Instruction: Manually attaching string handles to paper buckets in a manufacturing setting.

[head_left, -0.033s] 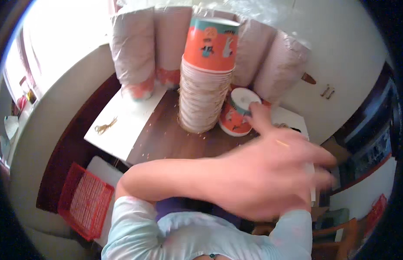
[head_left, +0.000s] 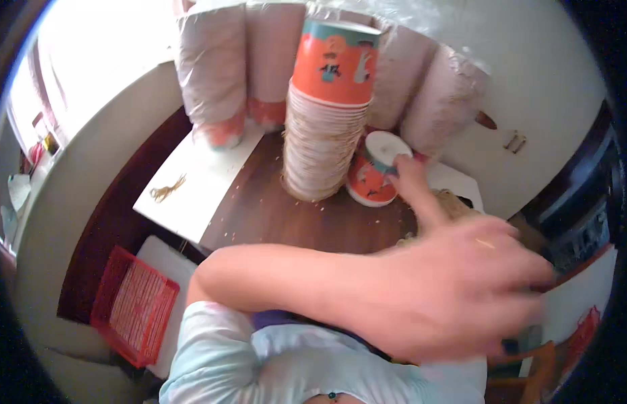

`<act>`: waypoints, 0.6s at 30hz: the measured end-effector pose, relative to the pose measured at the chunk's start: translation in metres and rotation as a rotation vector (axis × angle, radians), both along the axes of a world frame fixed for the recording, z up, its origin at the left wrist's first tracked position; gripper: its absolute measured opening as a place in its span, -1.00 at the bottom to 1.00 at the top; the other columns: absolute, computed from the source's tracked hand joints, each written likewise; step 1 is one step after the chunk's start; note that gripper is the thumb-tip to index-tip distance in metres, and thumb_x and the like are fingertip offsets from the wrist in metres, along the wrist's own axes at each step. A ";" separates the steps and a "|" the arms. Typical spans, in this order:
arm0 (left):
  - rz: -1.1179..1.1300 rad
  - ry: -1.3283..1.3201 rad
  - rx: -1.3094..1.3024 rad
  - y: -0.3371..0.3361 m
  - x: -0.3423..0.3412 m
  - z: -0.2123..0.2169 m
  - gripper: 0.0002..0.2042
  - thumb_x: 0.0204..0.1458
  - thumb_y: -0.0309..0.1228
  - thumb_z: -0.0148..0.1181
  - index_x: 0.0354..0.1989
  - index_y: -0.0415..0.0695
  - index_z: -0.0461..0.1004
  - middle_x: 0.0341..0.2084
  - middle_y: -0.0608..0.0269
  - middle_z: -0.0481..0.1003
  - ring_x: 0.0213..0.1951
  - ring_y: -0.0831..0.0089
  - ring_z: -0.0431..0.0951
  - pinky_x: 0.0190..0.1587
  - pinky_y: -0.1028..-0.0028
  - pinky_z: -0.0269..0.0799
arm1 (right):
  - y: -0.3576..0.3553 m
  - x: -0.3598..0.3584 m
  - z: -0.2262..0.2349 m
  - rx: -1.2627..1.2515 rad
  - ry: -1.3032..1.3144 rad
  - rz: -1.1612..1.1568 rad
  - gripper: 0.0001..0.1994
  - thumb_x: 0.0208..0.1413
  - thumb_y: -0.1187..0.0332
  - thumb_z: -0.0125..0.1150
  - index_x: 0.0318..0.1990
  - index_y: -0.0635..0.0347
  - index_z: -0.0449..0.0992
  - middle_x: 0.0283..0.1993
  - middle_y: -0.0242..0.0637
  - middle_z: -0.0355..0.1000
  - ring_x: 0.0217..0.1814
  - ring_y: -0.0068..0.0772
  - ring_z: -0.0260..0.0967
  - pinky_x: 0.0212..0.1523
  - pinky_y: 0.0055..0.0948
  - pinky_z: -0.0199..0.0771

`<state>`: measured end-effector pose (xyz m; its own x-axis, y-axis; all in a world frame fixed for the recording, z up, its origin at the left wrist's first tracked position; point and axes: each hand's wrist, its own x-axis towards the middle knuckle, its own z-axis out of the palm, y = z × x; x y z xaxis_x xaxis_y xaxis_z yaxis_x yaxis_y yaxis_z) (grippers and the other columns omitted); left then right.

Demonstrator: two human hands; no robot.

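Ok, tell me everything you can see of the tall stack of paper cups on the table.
The stack of paper cups stands upright on the dark wooden table, rims down. The top cup is orange with a teal band and small pictures; below it only pale ribbed rims show. Plastic-wrapped cup sleeves stand behind it, and a single cup lies beside its base. No hand touches it.

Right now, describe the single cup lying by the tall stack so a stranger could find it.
On the dark wooden table, find the tall stack of orange paper cups. At its base, right side, lies the lone orange cup, tipped over with its white inside showing, unlike the nested or plastic-wrapped ones.
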<state>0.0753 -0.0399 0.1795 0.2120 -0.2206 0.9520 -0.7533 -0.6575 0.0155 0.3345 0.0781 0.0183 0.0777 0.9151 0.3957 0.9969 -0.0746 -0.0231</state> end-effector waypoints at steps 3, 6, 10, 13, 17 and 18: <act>0.320 0.054 0.607 -0.047 -0.010 0.064 -0.58 -0.02 -0.30 0.06 0.09 0.26 0.37 -0.14 0.31 0.39 -0.49 0.43 0.23 -0.26 0.34 0.34 | -0.027 0.029 0.017 0.145 0.126 -0.024 -0.70 -0.23 0.39 0.37 -0.32 0.25 0.41 -0.33 -0.04 0.43 -0.23 0.00 0.39 -0.20 -0.17 0.38; 0.316 0.047 0.463 -0.048 -0.013 0.046 -0.59 -0.01 -0.26 0.05 0.08 0.21 0.36 -0.07 0.26 0.37 -0.42 0.38 0.29 -0.22 0.27 0.34 | -0.014 0.014 0.045 0.205 0.215 0.013 -0.69 -0.19 0.38 0.35 -0.27 0.25 0.41 -0.28 -0.03 0.45 -0.18 0.00 0.41 -0.18 -0.17 0.39; 0.165 -0.083 0.239 -0.052 -0.014 0.003 -0.60 -0.01 -0.19 0.04 0.06 0.11 0.36 0.08 0.15 0.32 -0.29 0.28 0.41 -0.14 0.13 0.35 | -0.035 0.034 0.068 0.213 0.309 0.073 -0.68 -0.17 0.35 0.35 -0.26 0.24 0.41 -0.27 -0.03 0.47 -0.16 -0.02 0.43 -0.14 -0.21 0.40; 0.120 -0.072 0.240 -0.053 -0.022 -0.045 -0.62 0.02 -0.15 -0.02 -0.03 -0.08 0.41 -0.02 0.03 0.36 -0.21 0.20 0.47 -0.10 0.10 0.37 | -0.051 0.016 0.079 0.225 0.436 0.120 -0.68 -0.16 0.35 0.36 -0.28 0.27 0.40 -0.26 -0.08 0.48 -0.15 -0.10 0.45 -0.11 -0.25 0.40; 0.617 0.503 -0.068 0.000 -0.026 -0.108 -0.79 -0.12 -0.33 0.22 -0.32 -0.12 0.48 -0.29 0.18 0.44 -0.29 0.36 0.45 -0.15 0.34 0.39 | -0.082 0.022 0.083 0.240 0.644 0.162 -0.73 -0.14 0.45 0.37 -0.33 0.28 0.37 -0.18 -0.20 0.48 -0.14 -0.41 0.40 -0.07 -0.38 0.40; 0.647 0.280 -0.686 0.017 -0.010 -0.145 -0.52 -0.18 -0.37 0.33 -0.05 -0.22 0.34 -0.18 0.11 0.38 -0.30 0.37 0.43 -0.27 0.38 0.39 | -0.087 0.018 0.083 0.265 0.707 0.271 -0.75 -0.11 0.50 0.35 -0.33 0.26 0.36 -0.14 -0.27 0.47 -0.15 -0.55 0.35 -0.08 -0.44 0.39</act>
